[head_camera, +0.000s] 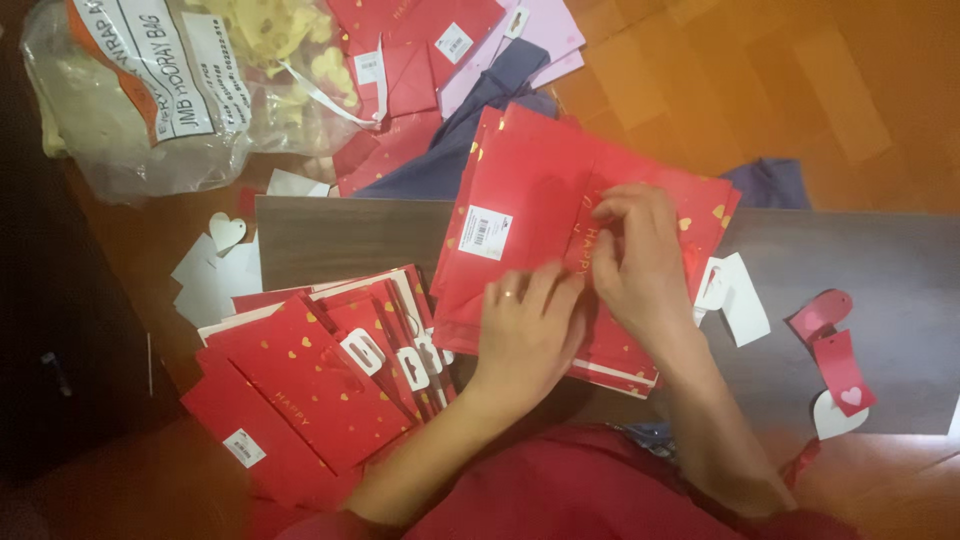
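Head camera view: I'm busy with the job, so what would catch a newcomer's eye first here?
Probably the two hands, left and right, pressed close together on a flat red paper bag with gold hearts in the middle of the dark board. Next, the fanned stack of matching red bags at lower left. Then the clear plastic sack bulging in the top left corner.

A flat red gift bag (540, 190) with gold hearts and a white label lies tilted at frame centre, topping a red stack.
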